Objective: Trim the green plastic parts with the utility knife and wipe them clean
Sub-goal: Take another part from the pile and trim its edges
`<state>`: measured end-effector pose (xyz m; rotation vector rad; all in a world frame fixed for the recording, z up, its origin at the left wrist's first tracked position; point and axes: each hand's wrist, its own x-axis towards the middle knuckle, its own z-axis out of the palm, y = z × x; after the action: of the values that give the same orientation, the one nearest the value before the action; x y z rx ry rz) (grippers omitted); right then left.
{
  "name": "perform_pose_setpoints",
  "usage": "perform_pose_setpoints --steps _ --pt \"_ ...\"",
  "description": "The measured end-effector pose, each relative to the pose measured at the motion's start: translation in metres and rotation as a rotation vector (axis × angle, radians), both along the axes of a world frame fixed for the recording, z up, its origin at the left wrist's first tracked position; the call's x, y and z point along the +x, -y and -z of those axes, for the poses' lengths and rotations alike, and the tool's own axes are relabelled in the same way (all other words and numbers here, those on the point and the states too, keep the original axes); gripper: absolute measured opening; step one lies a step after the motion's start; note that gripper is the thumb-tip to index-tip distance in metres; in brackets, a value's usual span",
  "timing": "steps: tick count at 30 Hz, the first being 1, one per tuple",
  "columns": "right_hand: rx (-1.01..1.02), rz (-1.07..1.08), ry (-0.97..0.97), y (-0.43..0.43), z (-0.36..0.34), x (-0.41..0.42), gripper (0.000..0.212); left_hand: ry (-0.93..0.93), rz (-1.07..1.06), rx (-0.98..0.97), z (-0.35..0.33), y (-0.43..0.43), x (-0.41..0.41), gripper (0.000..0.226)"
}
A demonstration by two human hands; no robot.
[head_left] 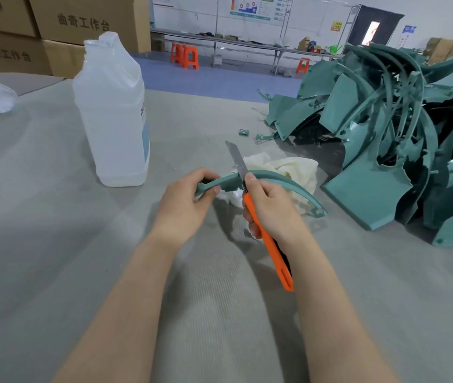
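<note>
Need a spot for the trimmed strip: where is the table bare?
Bare table left of the left hand, this side of the plastic bottle. Crowded at right: pile of green parts, with the white cloth beside it.

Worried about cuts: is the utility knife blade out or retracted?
Out: the blade of the utility knife sticks well past the right hand.

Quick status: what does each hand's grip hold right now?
Left hand: grips the left end of the curved green part.
Right hand: grips the orange utility knife, blade out, crossing the part.
</note>
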<state>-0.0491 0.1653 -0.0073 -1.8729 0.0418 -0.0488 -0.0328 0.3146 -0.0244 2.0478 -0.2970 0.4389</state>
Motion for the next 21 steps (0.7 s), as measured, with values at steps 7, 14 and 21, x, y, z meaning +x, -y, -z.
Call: perform_pose_setpoints --steps 7,14,21 --pt "-0.044 0.120 0.078 0.011 0.003 0.005 0.047 -0.007 -0.010 -0.027 0.002 -0.001 0.001 0.007" --pt "-0.031 0.094 0.047 0.009 0.004 0.004 0.047 -0.001 -0.014 -0.030 0.002 -0.001 0.002 0.009" --pt "-0.054 0.004 0.047 -0.002 0.002 0.000 0.046 0.015 -0.006 0.016 0.002 0.000 0.003 0.009"
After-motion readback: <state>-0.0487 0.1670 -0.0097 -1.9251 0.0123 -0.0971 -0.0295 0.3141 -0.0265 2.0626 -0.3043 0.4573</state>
